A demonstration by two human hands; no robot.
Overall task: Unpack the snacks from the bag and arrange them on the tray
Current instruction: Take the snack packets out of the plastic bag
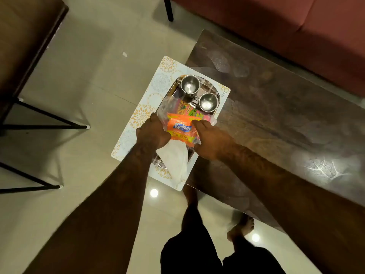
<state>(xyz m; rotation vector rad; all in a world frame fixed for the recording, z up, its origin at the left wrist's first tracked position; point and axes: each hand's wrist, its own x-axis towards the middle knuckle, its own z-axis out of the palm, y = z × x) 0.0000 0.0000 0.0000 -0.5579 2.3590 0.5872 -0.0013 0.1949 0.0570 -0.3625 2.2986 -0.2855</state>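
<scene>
The table (276, 119) is dark wood w/ a glossy top, and everything sits at its left end, prob bc that's the edge nearest the person standing there. A patterned mat (164, 76) hangs partly off that end over the floor, so it's really only half supported. Looks a bit sketchy tbh.

On the mat is the steel tray (173, 91), mostly covered, only its rim and a bare strip near the cups show. Two steel cups (189, 84) stand upright at the far end, side by side, which leaves the near half free for snacks, I'd guess on purpose.

The clear bag (164, 107) lies across the tray's middle, mouth toward the person. Inside it's the orange Kurkure pack (180, 129) on top and a green/yellow pack (187, 110) behind it, closer to the cups. So the snacks are over the tray but not out yet, task's barely started imo.

Something white and soft (173, 157) trails from under the hands toward the near edge. Napkin or part of the bag, can't tell.

Left hand (153, 131) is pinched shut on the bag's left edge. Right hand (209, 135) is closed on the right edge, thumb against the Kurkure pack. Holding both sides like that keeps the mouth spread so a pack can slide out.
</scene>
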